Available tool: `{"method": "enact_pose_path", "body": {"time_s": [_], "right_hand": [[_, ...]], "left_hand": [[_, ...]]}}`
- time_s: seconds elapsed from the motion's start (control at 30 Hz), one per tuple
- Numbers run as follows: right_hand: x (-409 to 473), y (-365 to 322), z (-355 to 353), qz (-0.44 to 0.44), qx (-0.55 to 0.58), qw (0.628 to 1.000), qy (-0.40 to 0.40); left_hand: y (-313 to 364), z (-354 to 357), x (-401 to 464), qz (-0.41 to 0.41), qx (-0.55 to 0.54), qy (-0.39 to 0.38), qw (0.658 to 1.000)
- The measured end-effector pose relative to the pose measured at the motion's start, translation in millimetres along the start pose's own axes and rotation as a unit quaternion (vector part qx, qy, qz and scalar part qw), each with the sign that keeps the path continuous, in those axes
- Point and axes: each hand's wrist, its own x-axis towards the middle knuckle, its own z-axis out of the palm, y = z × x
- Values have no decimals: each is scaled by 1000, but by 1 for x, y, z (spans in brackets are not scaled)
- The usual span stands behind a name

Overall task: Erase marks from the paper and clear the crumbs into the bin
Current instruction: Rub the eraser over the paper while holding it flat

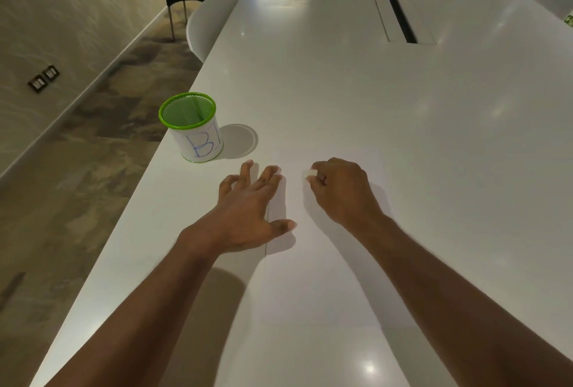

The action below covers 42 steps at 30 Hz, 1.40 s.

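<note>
Long white table (356, 92); green-rimmed bin (193, 129), seemingly paper (325, 262) lying flat on it.

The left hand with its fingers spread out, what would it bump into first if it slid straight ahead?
Probably nothing soon. The left hand points up the white table. The green-rimmed mesh bin sits slightly left of that line, so it likely slides past it, though depth is hard to judge.
</note>
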Motion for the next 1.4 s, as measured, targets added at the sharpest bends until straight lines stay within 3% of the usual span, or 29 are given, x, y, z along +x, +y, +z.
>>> {"method": "enact_pose_path", "body": {"time_s": [0.2, 0.37, 0.57, 0.77, 1.0, 1.2, 1.4], "right_hand": [[-17, -25, 2, -91, 29, 994, -61], [8, 7, -4, 20, -17, 1000, 11], [-23, -21, 4, -82, 28, 995, -53], [6, 24, -12, 75, -36, 996, 24], [-14, -1, 4, -24, 4, 1000, 4], [15, 39, -19, 106, -65, 991, 51], [-7, 10, -4, -3, 2, 1000, -4]], "left_hand": [[1, -1, -1, 3, -14, 2, 1000], [0, 0, -1, 5, -7, 10, 1000], [0, 1, 0, 11, -10, 13, 1000], [0, 0, 0, 11, -2, 14, 1000], [0, 0, 3, 4, 11, 0, 1000], [0, 0, 1, 11, 4, 11, 1000], [0, 1, 1, 5, 14, 5, 1000]]}}
